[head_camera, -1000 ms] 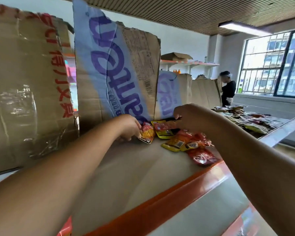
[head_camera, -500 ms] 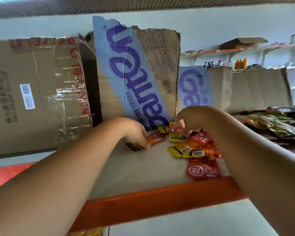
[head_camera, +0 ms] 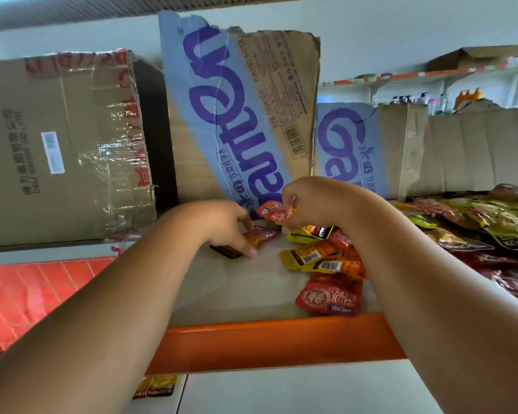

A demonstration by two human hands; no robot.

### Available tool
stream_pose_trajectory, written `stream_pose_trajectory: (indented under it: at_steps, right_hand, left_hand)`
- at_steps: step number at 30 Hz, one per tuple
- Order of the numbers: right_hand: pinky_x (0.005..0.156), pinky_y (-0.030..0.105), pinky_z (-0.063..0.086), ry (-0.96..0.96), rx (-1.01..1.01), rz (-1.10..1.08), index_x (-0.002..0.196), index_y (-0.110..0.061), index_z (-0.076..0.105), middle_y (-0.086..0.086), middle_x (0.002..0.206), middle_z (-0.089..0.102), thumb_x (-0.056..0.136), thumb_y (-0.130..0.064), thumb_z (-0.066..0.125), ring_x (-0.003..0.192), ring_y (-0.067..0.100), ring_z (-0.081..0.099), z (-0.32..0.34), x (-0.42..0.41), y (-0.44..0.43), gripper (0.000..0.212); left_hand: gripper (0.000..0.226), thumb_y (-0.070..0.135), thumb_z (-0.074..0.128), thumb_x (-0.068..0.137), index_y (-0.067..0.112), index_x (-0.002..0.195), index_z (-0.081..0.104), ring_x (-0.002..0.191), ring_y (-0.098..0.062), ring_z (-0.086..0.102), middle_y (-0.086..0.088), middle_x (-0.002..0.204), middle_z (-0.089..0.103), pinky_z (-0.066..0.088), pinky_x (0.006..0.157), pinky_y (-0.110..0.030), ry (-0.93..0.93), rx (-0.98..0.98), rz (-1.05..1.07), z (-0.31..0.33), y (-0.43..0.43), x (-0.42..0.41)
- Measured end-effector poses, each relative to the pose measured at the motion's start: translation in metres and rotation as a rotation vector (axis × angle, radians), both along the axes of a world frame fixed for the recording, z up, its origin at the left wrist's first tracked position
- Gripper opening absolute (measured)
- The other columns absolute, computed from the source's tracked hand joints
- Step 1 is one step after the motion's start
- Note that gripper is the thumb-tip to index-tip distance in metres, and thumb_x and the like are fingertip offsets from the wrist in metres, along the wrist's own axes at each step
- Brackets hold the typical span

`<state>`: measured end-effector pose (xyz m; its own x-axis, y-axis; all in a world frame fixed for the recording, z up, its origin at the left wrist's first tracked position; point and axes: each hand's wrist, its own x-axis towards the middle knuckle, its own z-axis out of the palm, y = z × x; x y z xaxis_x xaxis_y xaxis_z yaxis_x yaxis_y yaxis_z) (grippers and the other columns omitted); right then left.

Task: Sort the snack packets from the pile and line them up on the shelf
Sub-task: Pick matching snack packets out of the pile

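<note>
Torn cardboard boxes (head_camera: 240, 115) stood along the back of the shelf (head_camera: 275, 342), a flat board with a glossy orange lip. Pile of crinkled snack packets (head_camera: 326, 261), red and yellow, lay below the right wrist. Left hand (head_camera: 222, 227), fingers curled, gripped an orange packet (head_camera: 262, 236) flat on the shelf. Right hand (head_camera: 308, 201) pinched a red packet (head_camera: 274, 210) just above it.

The left hand (head_camera: 222, 225) grips an orange packet (head_camera: 263, 235) on the shelf (head_camera: 251, 288). Just right of its fingers (head_camera: 245, 220), the right hand (head_camera: 314, 204) pinches a red packet (head_camera: 272, 211).
</note>
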<state>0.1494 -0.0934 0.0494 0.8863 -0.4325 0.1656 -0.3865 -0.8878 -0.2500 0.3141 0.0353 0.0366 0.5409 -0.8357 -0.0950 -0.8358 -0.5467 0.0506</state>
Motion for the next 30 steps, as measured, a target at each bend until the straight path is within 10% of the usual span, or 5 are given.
stream_pose_trajectory:
  at_steps: [22, 30]
  right_hand:
    - [0.069, 0.03, 0.045, -0.098, 0.006, 0.09, 0.09, -0.027, 0.063, -0.006, 0.099, 0.061, 0.08, -0.045, 0.081, 0.089, 0.016, 0.058, -0.003, 0.001, -0.001, 0.027]
    - [0.075, 0.034, 0.044, -0.147, 0.009, 0.077, 0.086, -0.028, 0.062, -0.009, 0.097, 0.058, 0.076, -0.049, 0.083, 0.092, 0.017, 0.057, -0.001, 0.001, -0.004, 0.031]
  left_hand:
    - [0.045, 0.035, 0.082, 0.077, 0.037, 0.116, 0.061, 0.077, -0.002, 0.054, 0.019, 0.087, 0.052, 0.042, 0.065, -0.026, 0.071, -0.121, -0.082, -0.004, -0.002, -0.013]
    - [0.039, 0.03, 0.082, 0.073, 0.036, 0.108, 0.067, 0.092, -0.012, 0.07, 0.015, 0.102, 0.072, 0.061, 0.083, -0.037, 0.075, -0.374, -0.045, 0.002, 0.033, -0.007]
